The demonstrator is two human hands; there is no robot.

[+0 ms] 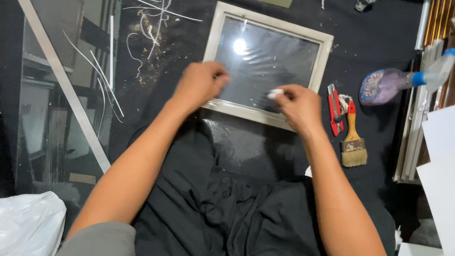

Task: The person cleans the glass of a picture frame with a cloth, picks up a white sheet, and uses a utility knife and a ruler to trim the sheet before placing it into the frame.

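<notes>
Head view, looking straight down: the right hand [298, 105] has its fingers curled together, thumb and forefinger pinching a small white scrap [275, 93] just above the glass. The left hand [201, 83] is blurred; its fingers look bunched together over the lower left corner of the glass, but whether they pinch anything cannot be told. Both hands hover over the near edge of a pale, cream-coloured picture frame [270, 23] that lies flat on the black cloth [367, 30] at about twelve o'clock from the person's lap, its glass pane [263, 60] reflecting a lamp.

At three o'clock from the right hand, just beside the frame, lie a red utility knife [334, 109] and a paintbrush [352, 141] with a red-and-wood handle, bristles toward the person. Farther out at two o'clock a plastic spray bottle [393, 85] lies on its side; a little purplish liquid shows inside it, and its nozzle is blue and white. White boards [454, 164] are stacked at the right edge.

At nine o'clock from the left hand a long metal strip [57, 69] runs diagonally, with thin white offcuts [156, 6] scattered at eleven o'clock. A crumpled white plastic bag [8, 224] sits at seven o'clock; its contents are hidden.
</notes>
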